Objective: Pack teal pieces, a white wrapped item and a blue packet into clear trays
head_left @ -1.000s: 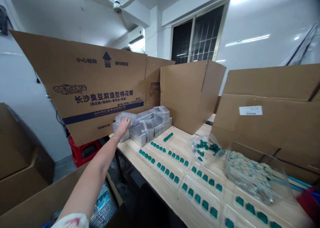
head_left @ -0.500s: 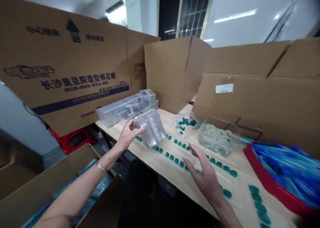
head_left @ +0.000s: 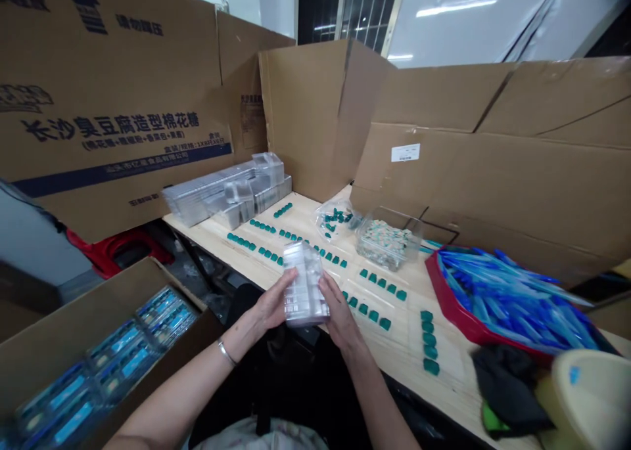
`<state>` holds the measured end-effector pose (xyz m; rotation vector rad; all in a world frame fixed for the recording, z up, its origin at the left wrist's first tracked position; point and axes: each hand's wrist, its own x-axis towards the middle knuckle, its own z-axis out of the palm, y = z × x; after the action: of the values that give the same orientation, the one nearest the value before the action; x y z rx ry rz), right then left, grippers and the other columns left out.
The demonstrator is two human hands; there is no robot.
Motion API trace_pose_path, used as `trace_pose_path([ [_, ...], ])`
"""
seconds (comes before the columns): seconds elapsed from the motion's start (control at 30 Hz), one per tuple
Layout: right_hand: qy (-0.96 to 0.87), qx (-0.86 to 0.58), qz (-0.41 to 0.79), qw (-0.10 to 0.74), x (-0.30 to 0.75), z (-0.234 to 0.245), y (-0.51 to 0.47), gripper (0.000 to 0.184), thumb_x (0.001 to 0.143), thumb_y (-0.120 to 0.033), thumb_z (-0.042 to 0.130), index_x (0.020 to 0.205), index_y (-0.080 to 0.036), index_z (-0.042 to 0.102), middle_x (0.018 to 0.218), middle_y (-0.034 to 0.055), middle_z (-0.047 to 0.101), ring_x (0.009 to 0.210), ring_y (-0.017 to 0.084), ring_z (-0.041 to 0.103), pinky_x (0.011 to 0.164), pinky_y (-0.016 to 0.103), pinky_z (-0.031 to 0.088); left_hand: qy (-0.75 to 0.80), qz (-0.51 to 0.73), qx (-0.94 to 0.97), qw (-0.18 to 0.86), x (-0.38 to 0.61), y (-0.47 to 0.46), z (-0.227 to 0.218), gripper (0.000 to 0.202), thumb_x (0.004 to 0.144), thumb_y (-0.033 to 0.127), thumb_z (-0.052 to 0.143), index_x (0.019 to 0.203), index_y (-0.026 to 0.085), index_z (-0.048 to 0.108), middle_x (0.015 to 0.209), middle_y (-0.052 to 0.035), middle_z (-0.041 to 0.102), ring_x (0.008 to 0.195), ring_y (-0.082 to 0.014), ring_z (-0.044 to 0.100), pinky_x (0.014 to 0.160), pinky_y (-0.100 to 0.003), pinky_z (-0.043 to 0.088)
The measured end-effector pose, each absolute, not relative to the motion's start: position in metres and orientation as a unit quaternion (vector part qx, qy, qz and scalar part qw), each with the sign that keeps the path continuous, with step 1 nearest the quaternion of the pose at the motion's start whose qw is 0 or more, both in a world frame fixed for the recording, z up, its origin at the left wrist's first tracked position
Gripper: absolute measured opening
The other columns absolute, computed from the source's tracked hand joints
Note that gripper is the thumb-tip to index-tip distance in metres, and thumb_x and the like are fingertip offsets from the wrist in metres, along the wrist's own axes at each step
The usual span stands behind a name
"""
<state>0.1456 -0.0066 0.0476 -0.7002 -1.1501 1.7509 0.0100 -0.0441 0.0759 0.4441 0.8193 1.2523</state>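
Between my two hands I hold a stack of clear plastic trays (head_left: 304, 286) over the table's front edge. My left hand (head_left: 276, 300) grips its left side, and my right hand (head_left: 339, 309) presses against its right side. Just beyond the stack, rows of small dark green pieces (head_left: 290, 236) lie on the wooden table (head_left: 315, 207). More green pieces (head_left: 430, 345) form a short column to the right of my right hand. Further stacks of clear trays (head_left: 221, 190) stand at the table's far left.
A bag of green pieces (head_left: 335, 220) and a clear box of small pale pieces (head_left: 387, 240) sit at the back. To the right are a red basin of blue items (head_left: 444, 305), a dark cloth (head_left: 507, 384) and a cream bucket (head_left: 591, 397). An open carton (head_left: 162, 272) holds blue packs at lower left.
The tray stack has come down and nearer to me. My right hand, open and apart from it before, now holds its right side. The view has tilted down and shifted right.
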Motion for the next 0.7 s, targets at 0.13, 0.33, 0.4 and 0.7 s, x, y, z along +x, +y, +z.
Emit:
trace_pose_path([
  [0.13, -0.367, -0.262, 0.765, 0.460, 0.171, 0.050, -0.005, 0.043, 0.076, -0.032, 0.063, 0.117, -0.021, 0.055, 0.107, 0.0052, 0.065, 0.098, 0.023, 0.060, 0.082, 0.035, 0.049, 0.337, 0.596, 0.166, 0.710, 0.032, -0.043, 0.084, 0.044, 0.077, 0.038, 0.062, 0.111, 0.011, 0.059, 0.098, -0.0113, 0.068, 0.096, -0.0259, 0.062, 0.090, -0.037, 0.045],
  [0.33, -0.292, -0.274, 0.674, 0.621, 0.186, 0.048, 0.002, 0.045, 0.073, -0.026, 0.064, 0.116, -0.025, 0.052, 0.105, 0.0011, 0.064, 0.091, 0.015, 0.061, 0.084, 0.033, 0.047, 0.314, 0.693, 0.184, 0.623, 0.072, -0.061, 0.071, 0.053, 0.079, 0.038, 0.060, 0.129, 0.032, 0.041, 0.132, -0.0058, 0.050, 0.111, -0.0224, 0.053, 0.088, -0.038, 0.045],
  [0.4, -0.309, -0.283, 0.630, 0.654, 0.180, 0.044, -0.001, 0.054, 0.072, -0.026, 0.065, 0.122, -0.027, 0.044, 0.110, 0.0023, 0.061, 0.093, 0.015, 0.060, 0.084, 0.034, 0.048, 0.289, 0.692, 0.179, 0.636, 0.088, -0.065, 0.062, 0.055, 0.080, 0.034, 0.061, 0.129, 0.033, 0.038, 0.133, -0.0064, 0.048, 0.111, -0.0217, 0.053, 0.087, -0.038, 0.045],
  [0.7, -0.605, -0.298, 0.530, 0.513, 0.211, 0.034, -0.020, 0.075, 0.057, -0.024, 0.078, 0.124, -0.021, 0.044, 0.127, 0.0101, 0.051, 0.115, 0.025, 0.050, 0.096, 0.037, 0.043, 0.431, 0.704, 0.256, 0.504, 0.037, -0.041, 0.047, 0.042, 0.074, 0.035, 0.065, 0.111, 0.020, 0.053, 0.106, -0.0072, 0.062, 0.082, -0.0160, 0.061, 0.071, -0.027, 0.049],
])
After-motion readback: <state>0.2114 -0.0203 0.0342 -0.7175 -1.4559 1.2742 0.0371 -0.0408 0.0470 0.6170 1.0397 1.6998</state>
